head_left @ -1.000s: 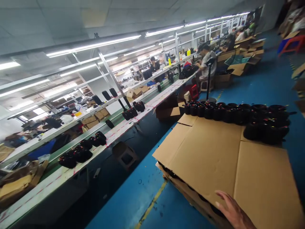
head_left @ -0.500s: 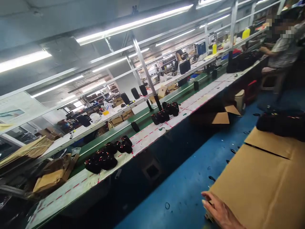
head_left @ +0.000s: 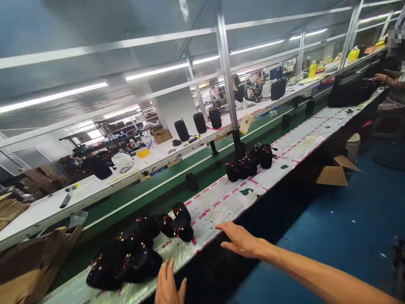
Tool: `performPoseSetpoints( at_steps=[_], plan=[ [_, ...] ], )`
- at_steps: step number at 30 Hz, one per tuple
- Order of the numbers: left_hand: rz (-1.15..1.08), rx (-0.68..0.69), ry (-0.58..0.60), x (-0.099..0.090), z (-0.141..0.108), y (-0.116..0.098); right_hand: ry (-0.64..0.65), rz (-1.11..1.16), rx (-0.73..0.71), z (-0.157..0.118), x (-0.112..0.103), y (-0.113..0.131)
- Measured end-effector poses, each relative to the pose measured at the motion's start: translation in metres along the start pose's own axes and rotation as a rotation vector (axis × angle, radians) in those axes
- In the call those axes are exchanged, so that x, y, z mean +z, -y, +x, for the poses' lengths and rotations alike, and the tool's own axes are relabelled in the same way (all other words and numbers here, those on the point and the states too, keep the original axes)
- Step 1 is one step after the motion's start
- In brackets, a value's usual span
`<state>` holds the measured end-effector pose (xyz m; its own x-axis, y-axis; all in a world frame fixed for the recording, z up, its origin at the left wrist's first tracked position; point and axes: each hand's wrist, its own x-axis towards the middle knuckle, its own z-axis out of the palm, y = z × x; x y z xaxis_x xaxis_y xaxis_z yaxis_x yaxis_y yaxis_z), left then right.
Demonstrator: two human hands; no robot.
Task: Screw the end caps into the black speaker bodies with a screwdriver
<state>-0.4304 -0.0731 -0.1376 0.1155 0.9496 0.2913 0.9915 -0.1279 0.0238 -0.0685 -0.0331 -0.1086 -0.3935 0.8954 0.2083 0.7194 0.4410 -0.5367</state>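
My left hand (head_left: pixel 169 283) is at the near edge of the long bench, its fingers stretched and thumb apart, holding nothing. It is close to a cluster of black rounded housings (head_left: pixel 107 270) with red and yellow wire ends. My right hand (head_left: pixel 242 240) reaches over the bench's edge, fingers extended and also free of anything. Nearest to it is a small group of the same black housings (head_left: pixel 183 228). All of these rest on the bench's white plastic cover (head_left: pixel 209 213), printed with red lettering. Whether my left fingertips touch a housing I cannot tell.
Behind the bench runs a green conveyor belt (head_left: pixel 171 175) with a black piece on it. More black housings (head_left: pixel 249 164) stand further along. A metal post (head_left: pixel 226 71) rises there. An opened cardboard box (head_left: pixel 22 270) lies at left. A co-worker (head_left: pixel 395 84) sits far right.
The view has swung right and closer to the bench. One hand was by a large cardboard box at lower right; now both hands are at the bench edge and that box is out of view.
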Motion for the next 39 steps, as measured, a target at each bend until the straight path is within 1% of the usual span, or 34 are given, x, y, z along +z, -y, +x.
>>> performPoseSetpoints(
  at_steps=[2, 3, 5, 6, 7, 9, 10, 12, 14, 16, 18, 20, 22, 24, 27, 29, 32, 36, 39],
  plan=[
    [0.034, 0.058, 0.014, 0.004, 0.080, 0.034, 0.066, -0.087, -0.056, 0.094, 0.000, 0.003],
    [0.049, 0.082, 0.032, 0.005, 0.117, 0.046, 0.106, -0.130, -0.083, 0.139, 0.001, 0.004],
    [0.071, 0.125, 0.096, 0.008, 0.181, 0.065, 0.181, -0.215, -0.118, 0.220, 0.009, 0.003],
    [0.082, 0.133, 0.138, 0.011, 0.206, 0.071, 0.220, -0.250, -0.135, 0.253, 0.016, 0.002],
    [0.089, 0.147, 0.188, 0.014, 0.227, 0.075, 0.263, -0.278, -0.154, 0.282, 0.025, 0.001],
    [0.092, 0.191, 0.285, 0.023, 0.257, 0.080, 0.346, -0.315, -0.200, 0.324, 0.043, -0.003],
    [0.089, 0.212, 0.338, 0.028, 0.266, 0.082, 0.385, -0.324, -0.226, 0.337, 0.053, -0.004],
    [0.078, 0.235, 0.422, 0.037, 0.276, 0.082, 0.445, -0.330, -0.275, 0.353, 0.069, -0.005],
    [0.066, 0.239, 0.459, 0.042, 0.280, 0.082, 0.475, -0.327, -0.310, 0.360, 0.078, -0.005],
    [0.049, 0.242, 0.454, 0.042, 0.280, 0.081, 0.474, -0.329, -0.314, 0.362, 0.080, -0.007],
    [0.026, 0.242, 0.440, 0.041, 0.280, 0.081, 0.450, -0.341, -0.278, 0.360, 0.074, -0.012],
    [0.004, 0.224, 0.431, 0.040, 0.278, 0.081, 0.409, -0.357, -0.214, 0.351, 0.062, -0.021],
    [-0.010, 0.189, 0.426, 0.040, 0.274, 0.083, 0.366, -0.363, -0.157, 0.332, 0.049, -0.031],
    [-0.019, 0.155, 0.426, 0.042, 0.271, 0.083, 0.342, -0.361, -0.126, 0.305, 0.037, -0.040],
    [-0.034, 0.146, 0.427, 0.045, 0.269, 0.082, 0.365, -0.356, -0.132, 0.262, 0.030, -0.047],
    [-0.039, 0.156, 0.426, 0.047, 0.270, 0.080, 0.377, -0.356, -0.163, 0.242, 0.033, -0.046],
    [-0.030, 0.161, 0.418, 0.047, 0.273, 0.076, 0.359, -0.359, -0.245, 0.230, 0.046, -0.038],
    [-0.016, 0.162, 0.419, 0.046, 0.273, 0.073, 0.339, -0.347, -0.395, 0.233, 0.065, -0.022],
    [-0.010, 0.156, 0.426, 0.047, 0.271, 0.073, 0.306, -0.349, -0.470, 0.239, 0.075, -0.015]
  ],
)
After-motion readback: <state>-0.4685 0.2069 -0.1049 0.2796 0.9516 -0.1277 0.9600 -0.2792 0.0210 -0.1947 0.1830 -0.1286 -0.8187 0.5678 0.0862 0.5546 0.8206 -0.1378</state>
